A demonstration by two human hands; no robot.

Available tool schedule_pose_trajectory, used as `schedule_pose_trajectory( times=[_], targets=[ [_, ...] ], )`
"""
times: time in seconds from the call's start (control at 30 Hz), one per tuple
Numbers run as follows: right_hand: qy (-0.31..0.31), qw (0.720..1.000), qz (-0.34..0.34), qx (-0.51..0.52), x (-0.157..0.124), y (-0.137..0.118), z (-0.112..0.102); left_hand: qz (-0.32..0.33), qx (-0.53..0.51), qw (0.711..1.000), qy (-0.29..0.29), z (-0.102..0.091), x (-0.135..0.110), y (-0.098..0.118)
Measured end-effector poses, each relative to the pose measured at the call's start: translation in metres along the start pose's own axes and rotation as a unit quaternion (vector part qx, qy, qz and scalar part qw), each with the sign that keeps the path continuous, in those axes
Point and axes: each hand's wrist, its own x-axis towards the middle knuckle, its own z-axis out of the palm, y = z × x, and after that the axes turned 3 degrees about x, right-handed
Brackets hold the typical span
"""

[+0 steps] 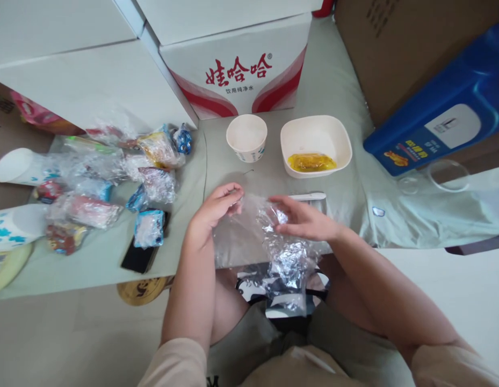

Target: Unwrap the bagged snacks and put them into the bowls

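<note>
A crinkled sheet of clear plastic film (289,260) stretches between my hands and hangs down over the table's front edge toward my lap. My left hand (221,207) pinches its left side, with thumb and fingers together. On the other side, my right hand (303,217) curls around a bunched part, thumb and forefinger apart with film between them. Beyond the hands stand a white paper cup (246,141) and a white bowl (333,134). A yellow wrapped item (312,162) lies in the bowl. Just behind my right hand is a white-handled object (308,196), partly hidden.
Film-wrapped snack packets (88,207) are heaped at the left near a tipped paper cup (15,166). A phone (138,255) lies under a blue packet (149,228). A white carton (241,70) stands behind; a blue bottle-shaped package (446,107) leans at the right.
</note>
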Motion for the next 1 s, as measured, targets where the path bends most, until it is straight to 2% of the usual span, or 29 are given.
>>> schedule_pose_trajectory(
  times=[0.1,0.17,0.27,0.33,0.4,0.47,0.57,0.67,0.73,0.8,0.87,0.93,1.0],
  targets=[
    [-0.098,0.993,0.073,-0.007,0.002,-0.007,0.011,-0.002,-0.073,0.997,0.022,-0.003,-0.003,0.003],
    [-0.103,0.992,0.057,0.046,0.002,-0.010,0.015,0.028,-0.172,0.985,0.018,-0.003,-0.006,0.006],
    [-0.023,0.991,0.008,0.130,0.005,-0.010,0.020,0.096,-0.299,0.949,-0.010,0.006,-0.009,0.006],
    [0.062,0.988,-0.007,0.140,0.008,-0.008,0.021,0.102,-0.320,0.941,-0.050,0.017,-0.010,0.004],
    [0.139,0.982,-0.010,0.126,0.012,-0.005,0.022,0.082,-0.306,0.942,-0.108,0.028,-0.010,0.000],
    [0.190,0.975,-0.009,0.111,0.016,-0.002,0.023,0.062,-0.287,0.943,-0.156,0.036,-0.008,-0.005],
    [0.220,0.970,-0.012,0.104,0.019,0.001,0.026,0.046,-0.253,0.951,-0.171,0.041,-0.005,-0.009],
    [0.224,0.969,-0.016,0.102,0.019,0.002,0.026,0.031,-0.200,0.972,-0.116,0.040,-0.002,-0.008],
    [0.197,0.976,0.001,0.089,0.017,0.001,0.024,0.000,-0.149,0.987,-0.064,0.037,-0.003,-0.005],
    [0.155,0.985,0.034,0.072,0.015,-0.001,0.020,-0.022,-0.091,0.995,-0.039,0.032,-0.005,-0.001],
    [0.140,0.987,0.055,0.064,0.013,-0.002,0.015,-0.025,-0.048,0.996,-0.072,0.027,-0.009,0.002],
    [0.153,0.985,0.051,0.063,0.013,-0.001,0.013,-0.014,-0.038,0.993,-0.115,0.024,-0.012,0.004],
    [0.162,0.984,0.033,0.069,0.013,0.001,0.013,0.004,-0.053,0.993,-0.108,0.024,-0.013,0.004]
  ],
)
